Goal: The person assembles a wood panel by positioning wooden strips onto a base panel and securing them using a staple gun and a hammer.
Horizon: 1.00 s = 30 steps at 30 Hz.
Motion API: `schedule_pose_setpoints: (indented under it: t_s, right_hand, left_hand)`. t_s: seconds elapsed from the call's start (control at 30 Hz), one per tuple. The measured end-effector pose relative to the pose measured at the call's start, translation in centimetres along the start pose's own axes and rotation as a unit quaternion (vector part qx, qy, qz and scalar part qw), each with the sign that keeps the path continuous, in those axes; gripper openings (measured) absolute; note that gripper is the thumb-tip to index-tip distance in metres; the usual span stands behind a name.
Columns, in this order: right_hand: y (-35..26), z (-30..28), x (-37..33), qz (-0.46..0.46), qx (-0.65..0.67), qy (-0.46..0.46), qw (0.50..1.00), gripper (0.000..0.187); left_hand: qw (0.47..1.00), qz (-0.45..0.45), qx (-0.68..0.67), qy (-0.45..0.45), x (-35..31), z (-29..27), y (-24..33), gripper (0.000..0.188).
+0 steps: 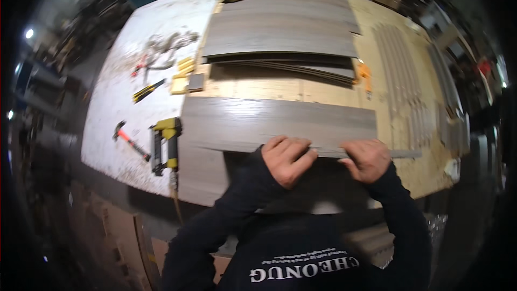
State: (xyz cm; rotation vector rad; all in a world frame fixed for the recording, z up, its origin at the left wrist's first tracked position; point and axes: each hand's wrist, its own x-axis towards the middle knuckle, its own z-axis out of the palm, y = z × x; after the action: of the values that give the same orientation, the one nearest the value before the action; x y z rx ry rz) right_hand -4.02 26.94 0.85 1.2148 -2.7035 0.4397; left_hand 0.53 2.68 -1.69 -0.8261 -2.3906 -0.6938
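Note:
A grey wood-grain board (280, 121) lies across the near half of the table. Along its near edge runs a thin grey strip (406, 153), which sticks out past the board's right end. My left hand (288, 160) is closed on the strip, fingers curled over the top and thumb on the near side. To its right, my right hand (369, 159) grips the same strip with bent fingers. Some of the strip is hidden under both hands. Nearer to me a second grey board surface (202, 175) shows, partly in shadow behind my left arm.
A yellow-and-black nail gun (167, 143) with a hose and a hammer (131, 140) lie at left. Beyond are a utility knife (148, 91), yellow blocks (183, 70) and stacked grey panels (280, 27). An orange tool (365, 78) and grey strips (398, 64) lie right.

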Motion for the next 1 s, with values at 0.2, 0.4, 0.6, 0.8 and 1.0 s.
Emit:
schedule_pose_setpoints:
  t_s: [0.2, 0.4, 0.6, 0.8, 1.0]
  right_hand:
    - [1.5, -0.1, 2.3, 0.049, 0.042, -0.004, 0.998, 0.02]
    - [4.4, 3.4, 5.1, 0.178, 0.116, -0.135, 0.968, 0.031]
    - [8.3, 10.9, 4.6, 0.235, 0.254, -0.173, 0.922, 0.038]
    - [10.3, 17.8, 2.3, 0.302, 0.441, -0.217, 0.817, 0.039]
    - [9.5, 18.7, 2.5, 0.336, 0.416, -0.256, 0.805, 0.034]
  left_hand:
    - [0.839, -0.41, 0.13, 0.332, -12.9, -7.2, -10.3, 0.036]
    - [0.739, -0.625, 0.25, -0.022, -28.0, -4.2, -21.3, 0.086]
    - [0.823, -0.544, 0.038, 0.16, -36.3, -8.9, -26.8, 0.059]
    - [0.735, -0.63, -0.25, -0.022, -15.6, -14.3, -13.7, 0.037]
    - [0.797, -0.478, -0.306, -0.207, 1.2, -2.9, -8.3, 0.028]
